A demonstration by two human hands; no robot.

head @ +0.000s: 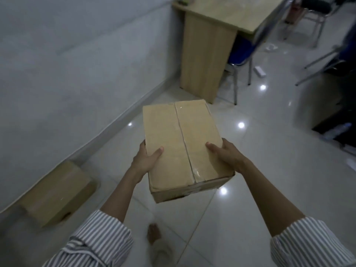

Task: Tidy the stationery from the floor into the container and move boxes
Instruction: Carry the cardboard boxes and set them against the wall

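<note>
A taped brown cardboard box [181,143] is held in the air in front of me, above the white tiled floor. My left hand [145,158] grips its left side, thumb on the top face. My right hand [227,153] grips its right side, thumb also on top. A second cardboard box [57,195] sits on the floor against the wall at the lower left. A small white item [260,71] lies on the floor near the chairs, too blurred to identify.
A wooden desk [208,54] stands ahead against the wall, with a blue chair [240,54] tucked beside it and metal-legged chairs [312,26] further right. A dark object [331,112] sits at the right edge. My bare foot [154,233] is on the tiles below.
</note>
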